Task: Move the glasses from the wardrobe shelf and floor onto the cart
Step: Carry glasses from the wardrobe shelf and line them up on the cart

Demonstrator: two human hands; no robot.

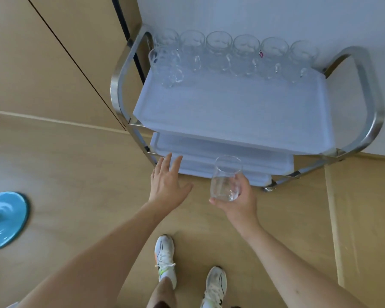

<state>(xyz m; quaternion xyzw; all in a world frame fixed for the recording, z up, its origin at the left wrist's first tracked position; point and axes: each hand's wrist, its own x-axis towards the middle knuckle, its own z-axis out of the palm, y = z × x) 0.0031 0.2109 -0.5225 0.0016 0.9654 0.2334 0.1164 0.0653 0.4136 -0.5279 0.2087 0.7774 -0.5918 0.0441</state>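
1. We stand before the cart (362, 90), our right hand (238, 196) wrapped around a stemless glass (226, 180) held in the air below the top tray's near edge.
2. Our left hand (167, 185) reaches forward empty, fingers spread wide, near the cart's lower tray (209, 150).
3. Six mugs (246, 53) line the top tray's far edge; a seventh (165, 65) stands at its far-left corner.
4. We judge the glass could clip the tray's near edge on the way up.
5. Set down too close to the row, it may knock a mug.
6. Smooth glass could slip from a loose grip onto the floor (76, 174).
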